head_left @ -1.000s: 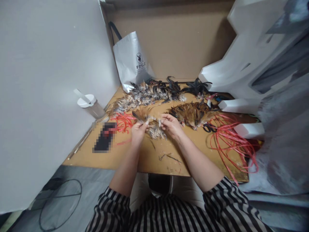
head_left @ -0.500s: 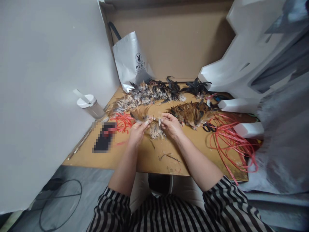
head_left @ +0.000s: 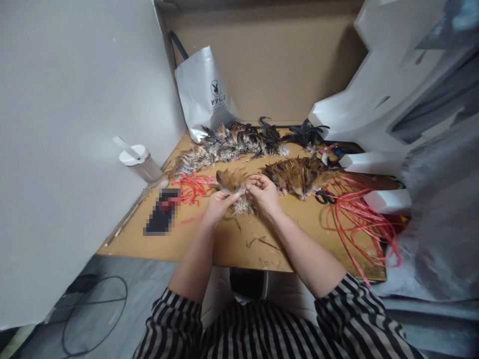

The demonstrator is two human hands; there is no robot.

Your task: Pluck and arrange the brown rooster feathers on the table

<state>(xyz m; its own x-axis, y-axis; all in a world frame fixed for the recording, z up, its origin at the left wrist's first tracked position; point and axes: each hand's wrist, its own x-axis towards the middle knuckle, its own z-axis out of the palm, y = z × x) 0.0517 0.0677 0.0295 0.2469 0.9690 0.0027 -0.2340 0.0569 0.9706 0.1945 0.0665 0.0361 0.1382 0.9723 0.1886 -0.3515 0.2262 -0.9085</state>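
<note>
Left hand (head_left: 220, 205) and right hand (head_left: 264, 193) in fingertip pinches on wispy, fan-shaped brown feathers (head_left: 232, 179), above smooth yellowish tabletop (head_left: 230, 249)

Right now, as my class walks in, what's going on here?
Someone in striped sleeves is handling a small bunch of brown feathers over a table. The left hand pinches it; the right hand is at its edge, its grip hard to make out. A larger feather pile lies to the right, and a mixed heap at the back near a silver bag. Red string lies on both sides.
</note>
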